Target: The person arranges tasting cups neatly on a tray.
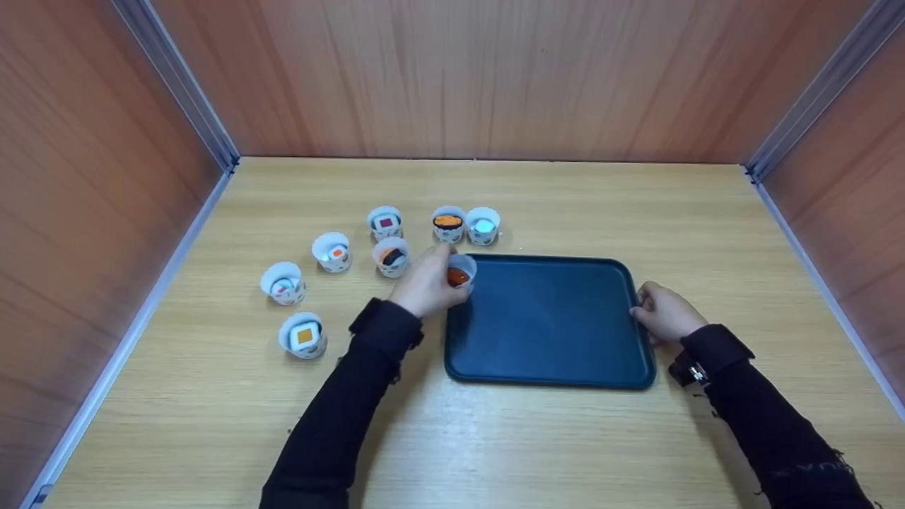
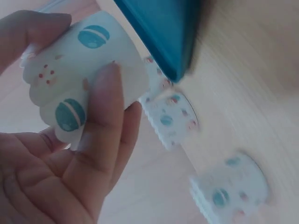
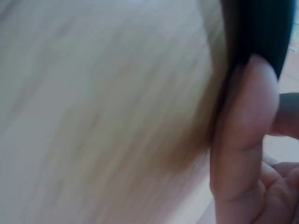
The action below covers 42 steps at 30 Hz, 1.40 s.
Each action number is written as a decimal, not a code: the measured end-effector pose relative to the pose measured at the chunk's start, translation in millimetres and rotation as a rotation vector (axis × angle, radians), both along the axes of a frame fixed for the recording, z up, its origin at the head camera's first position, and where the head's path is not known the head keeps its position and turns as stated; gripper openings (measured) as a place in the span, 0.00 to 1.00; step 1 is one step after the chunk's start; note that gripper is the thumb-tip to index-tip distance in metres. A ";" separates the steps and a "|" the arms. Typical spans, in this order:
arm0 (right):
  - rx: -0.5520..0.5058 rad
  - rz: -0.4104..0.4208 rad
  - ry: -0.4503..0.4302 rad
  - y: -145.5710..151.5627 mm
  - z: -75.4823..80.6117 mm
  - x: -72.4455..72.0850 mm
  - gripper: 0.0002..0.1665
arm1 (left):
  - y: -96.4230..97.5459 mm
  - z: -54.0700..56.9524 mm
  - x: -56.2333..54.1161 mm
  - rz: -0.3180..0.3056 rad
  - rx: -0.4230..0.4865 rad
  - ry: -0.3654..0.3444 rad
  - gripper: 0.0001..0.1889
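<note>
My left hand (image 1: pixel 428 283) grips a small white paper cup (image 1: pixel 464 266) at the upper left corner of a dark teal tray (image 1: pixel 544 318). Something glossy and reddish-brown shows inside this cup. Up close in the left wrist view, the cup (image 2: pixel 100 60) has a scalloped rim and teal round prints, with fingers and thumb on opposite sides of its wall. At the tray's right edge my right hand (image 1: pixel 666 312) pinches the rim. The right wrist view shows a finger (image 3: pixel 245 126) against the dark tray edge (image 3: pixel 264 32); much of that hand lies out of frame.
Several similar paper cups stand left of and behind the tray. They include one with an orange-topped piece (image 1: pixel 448 223), one with a pale turquoise piece (image 1: pixel 483 226), and one with a yellow-centred square (image 1: pixel 304 335). Wooden panels (image 1: pixel 488 78) enclose the table at the back and sides.
</note>
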State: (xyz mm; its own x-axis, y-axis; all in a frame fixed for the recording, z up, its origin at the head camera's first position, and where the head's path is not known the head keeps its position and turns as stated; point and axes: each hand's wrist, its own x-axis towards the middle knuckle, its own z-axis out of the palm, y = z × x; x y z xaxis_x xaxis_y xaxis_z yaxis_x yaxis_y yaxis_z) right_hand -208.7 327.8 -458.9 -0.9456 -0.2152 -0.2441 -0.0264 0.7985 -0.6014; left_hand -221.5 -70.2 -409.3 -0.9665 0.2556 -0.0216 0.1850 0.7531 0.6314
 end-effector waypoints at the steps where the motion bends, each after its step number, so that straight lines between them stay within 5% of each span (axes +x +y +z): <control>1: -0.001 -0.001 0.001 -0.2 -0.1 -0.3 0.08 | 4.1 0.5 -3.1 -0.002 -0.003 -0.010 0.30; 9: -0.017 0.009 0.009 -0.7 -0.6 -1.3 0.09 | 26.1 -5.2 -23.7 -0.033 -0.029 -0.041 0.34; 19: 0.002 0.012 0.006 -0.5 -1.1 -1.8 0.09 | 36.1 -26.0 -41.6 -0.038 -0.116 -0.051 0.32; 33: -0.018 0.008 -0.022 0.0 -0.8 -2.2 0.07 | 35.8 -32.2 -43.2 -0.030 -0.102 -0.060 0.34; 42: -0.014 0.009 0.001 0.6 -2.4 -2.2 0.07 | 29.4 -31.5 -33.7 -0.009 -0.055 -0.053 0.40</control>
